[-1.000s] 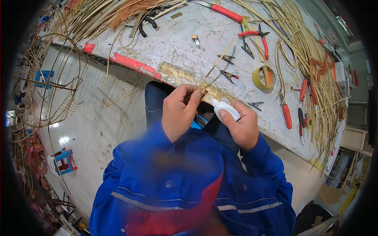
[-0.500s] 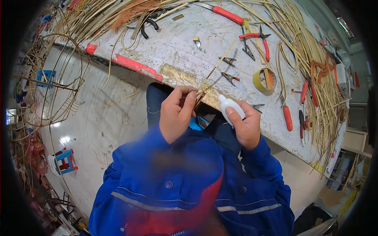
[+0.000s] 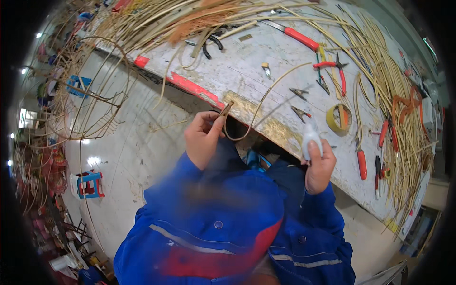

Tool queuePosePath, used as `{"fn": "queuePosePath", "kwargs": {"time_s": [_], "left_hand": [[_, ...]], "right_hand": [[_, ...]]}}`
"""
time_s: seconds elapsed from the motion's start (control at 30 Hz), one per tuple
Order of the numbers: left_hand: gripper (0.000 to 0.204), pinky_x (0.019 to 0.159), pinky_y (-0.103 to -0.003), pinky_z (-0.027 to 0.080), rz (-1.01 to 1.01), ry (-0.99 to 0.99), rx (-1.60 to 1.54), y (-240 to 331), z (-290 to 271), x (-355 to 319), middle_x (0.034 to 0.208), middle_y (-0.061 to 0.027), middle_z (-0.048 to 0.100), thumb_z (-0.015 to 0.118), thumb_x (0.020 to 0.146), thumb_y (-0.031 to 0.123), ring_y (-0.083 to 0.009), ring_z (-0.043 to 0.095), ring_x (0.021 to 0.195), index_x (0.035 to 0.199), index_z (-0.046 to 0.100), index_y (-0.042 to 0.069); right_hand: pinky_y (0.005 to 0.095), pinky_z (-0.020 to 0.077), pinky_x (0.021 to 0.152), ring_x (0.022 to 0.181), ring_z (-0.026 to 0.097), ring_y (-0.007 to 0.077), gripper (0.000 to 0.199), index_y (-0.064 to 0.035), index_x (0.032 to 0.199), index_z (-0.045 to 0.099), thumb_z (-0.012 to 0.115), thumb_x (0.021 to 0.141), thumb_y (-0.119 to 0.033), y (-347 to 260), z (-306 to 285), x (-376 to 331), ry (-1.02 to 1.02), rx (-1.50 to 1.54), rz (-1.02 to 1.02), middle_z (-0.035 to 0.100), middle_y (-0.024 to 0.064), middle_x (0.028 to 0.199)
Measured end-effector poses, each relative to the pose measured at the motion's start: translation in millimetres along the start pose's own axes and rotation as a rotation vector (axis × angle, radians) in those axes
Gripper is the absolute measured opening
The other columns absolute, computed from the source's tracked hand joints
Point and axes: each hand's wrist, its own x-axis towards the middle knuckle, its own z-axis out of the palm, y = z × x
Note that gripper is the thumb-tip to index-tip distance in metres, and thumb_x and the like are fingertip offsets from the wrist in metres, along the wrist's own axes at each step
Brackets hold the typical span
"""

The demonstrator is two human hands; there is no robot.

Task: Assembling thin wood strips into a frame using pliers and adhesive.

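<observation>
At the table's front edge my left hand is closed, pinching a thin strip of cane between thumb and fingers. The strip bends down into a loop, then curves up and right over the table, with small dark marks along part of it. Farther right, my right hand is wrapped round a small white squeeze bottle, its narrow end pointing away from me. Just beyond the bottle lie black spring clips and a yellow tape roll.
The white table slants down to the right. Bundles of cane cover its right end, with more at the far left. Red-handled pliers and a red-handled knife lie farther back. A wire-like woven frame stands left, near a blue stool.
My hands have moved apart, and the right one has carried the bottle away from the strip. The strip now springs into a wide curve. The whole view has shifted left.
</observation>
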Motion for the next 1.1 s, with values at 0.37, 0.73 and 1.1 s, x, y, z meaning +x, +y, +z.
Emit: {"fn": "queuePosePath", "kwargs": {"time_s": [0.37, 0.73, 1.1], "left_hand": [[0.028, 0.049, -0.023, 0.052, -0.554, -0.596, -0.492, -6, 31, 58, 0.098, -0.0133, 0.074, 0.066, 0.103, 0.025, -0.0155, 0.073, 0.074, 0.110, 0.062, -0.001], [0.021, 0.056, -0.022, 0.057, -0.737, -0.813, -0.608, -14, 76, 23, 0.102, -0.0117, 0.071, 0.064, 0.103, 0.019, -0.0158, 0.072, 0.081, 0.113, 0.059, 0.001], [0.019, 0.056, -0.022, 0.056, -0.778, -0.800, -0.613, -14, 76, 20, 0.101, -0.0110, 0.072, 0.064, 0.103, 0.020, -0.0142, 0.072, 0.080, 0.111, 0.059, 0.002]], "right_hand": [[0.0243, 0.0473, 0.059, 0.068, 0.059, 0.0080, 0.032, 0.0006, 0.109, 0.068, 0.070, 0.098, -0.029, 11, 6, 4, 0.091, -0.141, 0.032, 0.068, 0.0026, 0.085], [0.0290, 0.0473, 0.064, 0.070, 0.057, 0.0085, 0.033, 0.0030, 0.097, 0.071, 0.072, 0.096, -0.029, 13, 7, 15, 0.029, -0.440, -0.069, 0.067, 0.0043, 0.076], [0.0292, 0.0471, 0.063, 0.070, 0.056, 0.0084, 0.032, 0.0033, 0.095, 0.071, 0.072, 0.096, -0.029, 15, 5, 16, -0.001, -0.382, -0.059, 0.067, 0.0041, 0.076]]}}
